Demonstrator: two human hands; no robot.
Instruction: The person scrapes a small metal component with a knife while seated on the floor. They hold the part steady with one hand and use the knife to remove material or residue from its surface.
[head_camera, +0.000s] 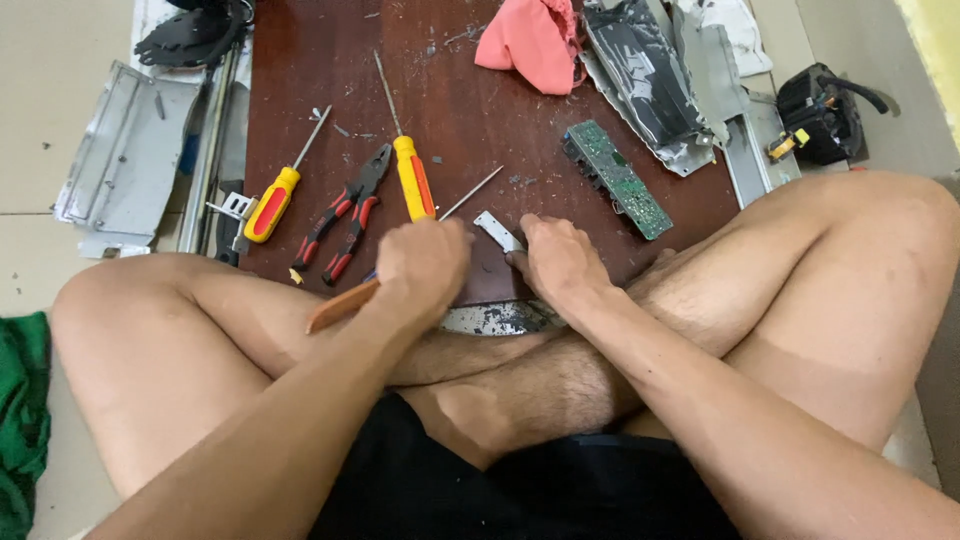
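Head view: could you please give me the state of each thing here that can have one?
Left hand: closed around an orange-handled tool.
Right hand: pressing a small metal bracket.
Pliers: lying flat, jaws shut.
Circuit board: bare, out of its casing.
Pink cloth: crumpled.

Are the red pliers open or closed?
Open. The pliers lie flat on the brown board, their two red handles spread apart in a V.

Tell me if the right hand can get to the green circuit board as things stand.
Probably yes. The right hand rests on a small metal bracket, and the green circuit board lies just beyond it on the wooden board, with bare wood between them.
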